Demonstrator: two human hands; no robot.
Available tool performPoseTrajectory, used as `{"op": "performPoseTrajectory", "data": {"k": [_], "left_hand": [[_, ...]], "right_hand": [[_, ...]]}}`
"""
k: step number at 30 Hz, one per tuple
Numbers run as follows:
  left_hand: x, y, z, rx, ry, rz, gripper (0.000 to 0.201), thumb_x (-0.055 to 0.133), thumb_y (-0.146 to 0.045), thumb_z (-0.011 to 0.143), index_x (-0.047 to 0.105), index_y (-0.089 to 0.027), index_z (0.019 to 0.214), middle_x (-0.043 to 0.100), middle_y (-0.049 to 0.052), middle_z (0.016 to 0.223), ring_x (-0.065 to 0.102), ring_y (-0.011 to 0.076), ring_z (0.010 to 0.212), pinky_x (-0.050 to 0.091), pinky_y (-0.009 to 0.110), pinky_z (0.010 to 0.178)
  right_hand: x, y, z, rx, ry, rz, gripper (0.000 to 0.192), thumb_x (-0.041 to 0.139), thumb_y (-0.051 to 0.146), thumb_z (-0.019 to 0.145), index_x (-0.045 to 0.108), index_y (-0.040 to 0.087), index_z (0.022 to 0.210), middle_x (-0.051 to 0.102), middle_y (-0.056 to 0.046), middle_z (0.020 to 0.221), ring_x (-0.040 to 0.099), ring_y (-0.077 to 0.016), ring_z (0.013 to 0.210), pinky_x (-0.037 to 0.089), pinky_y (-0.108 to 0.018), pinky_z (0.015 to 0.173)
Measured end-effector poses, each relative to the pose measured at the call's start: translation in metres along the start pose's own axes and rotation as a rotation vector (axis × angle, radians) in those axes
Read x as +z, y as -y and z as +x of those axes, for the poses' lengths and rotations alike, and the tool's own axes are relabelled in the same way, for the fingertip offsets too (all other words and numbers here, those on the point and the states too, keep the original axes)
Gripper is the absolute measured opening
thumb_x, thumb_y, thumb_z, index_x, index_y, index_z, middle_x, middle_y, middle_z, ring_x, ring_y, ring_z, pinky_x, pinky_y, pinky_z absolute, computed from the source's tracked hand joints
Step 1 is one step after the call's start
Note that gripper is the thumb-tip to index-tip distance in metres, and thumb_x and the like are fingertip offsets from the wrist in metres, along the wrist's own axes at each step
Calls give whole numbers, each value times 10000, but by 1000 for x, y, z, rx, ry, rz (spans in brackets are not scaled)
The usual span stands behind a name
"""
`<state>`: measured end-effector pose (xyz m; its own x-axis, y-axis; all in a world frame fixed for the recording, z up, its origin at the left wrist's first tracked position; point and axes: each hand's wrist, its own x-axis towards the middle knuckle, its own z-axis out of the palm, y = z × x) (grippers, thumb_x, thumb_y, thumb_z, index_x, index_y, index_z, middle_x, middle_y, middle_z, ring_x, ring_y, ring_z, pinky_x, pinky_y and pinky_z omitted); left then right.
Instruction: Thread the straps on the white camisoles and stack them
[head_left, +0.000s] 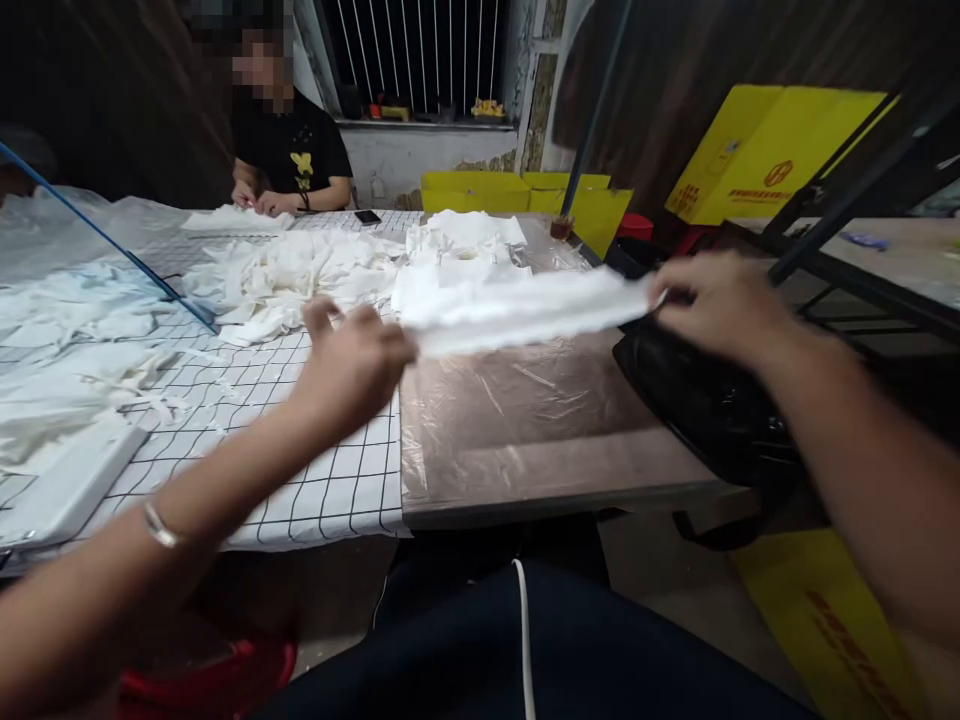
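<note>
- White cloth strip (525,310) is held stretched in the air above the bare, plastic-covered end of the table (540,440), between the two hands.
- Left hand (352,365) is closed on the strip's left end, fingers curled over it; right hand (720,300) pinches the right end by the edge.
- Motion blur softens the view, so whether the strip is one layer or folded is hard to say.
- To do this step well, judging from the frame: keep even tension on both ends, hold them level, and line up the edges before lowering it.
- Heap of white pieces (300,275) lies behind on the checked cloth (330,480); keep the strip clear of it.
- Another person (289,150) works at the far end of the table.
</note>
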<state>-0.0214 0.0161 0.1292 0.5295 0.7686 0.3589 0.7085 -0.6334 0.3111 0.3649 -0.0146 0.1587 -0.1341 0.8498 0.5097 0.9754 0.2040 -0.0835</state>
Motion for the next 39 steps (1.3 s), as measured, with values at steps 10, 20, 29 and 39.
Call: {"op": "performPoseTrajectory", "data": {"k": [10,20,29,39], "left_hand": [[102,1,-122,-77,-28,135,218,501,-311,923,669,-242,1043,687,96,986,570,275,922,287,480,865],[113,8,-111,-149,163,75,243,546,-428,913,679,-231,968,652,98,996,559,270,915,333,411,791],[136,-15,-78,-139,145,152,386,594,-429,879,639,-187,1176,627,141,1149,548,321,1020,405,436,832],[91,-6,-39,-1002,145,-1634,151,495,-163,863,623,-130,790,664,54,735,629,179,658,527,314,663]], "right_hand": [[107,54,-176,29,44,315,207,511,202,847,612,230,1026,642,-94,1106,602,-287,1029,499,-432,893],[117,60,-178,310,-39,437,111,551,324,844,614,239,876,631,-65,833,592,-241,688,514,-365,659],[105,83,-129,723,-173,1191,448,724,606,732,509,230,848,521,19,725,524,-153,646,441,-232,569],[91,72,-127,697,632,1135,476,829,307,544,618,193,955,638,-3,806,600,-216,744,460,-254,630]]}}
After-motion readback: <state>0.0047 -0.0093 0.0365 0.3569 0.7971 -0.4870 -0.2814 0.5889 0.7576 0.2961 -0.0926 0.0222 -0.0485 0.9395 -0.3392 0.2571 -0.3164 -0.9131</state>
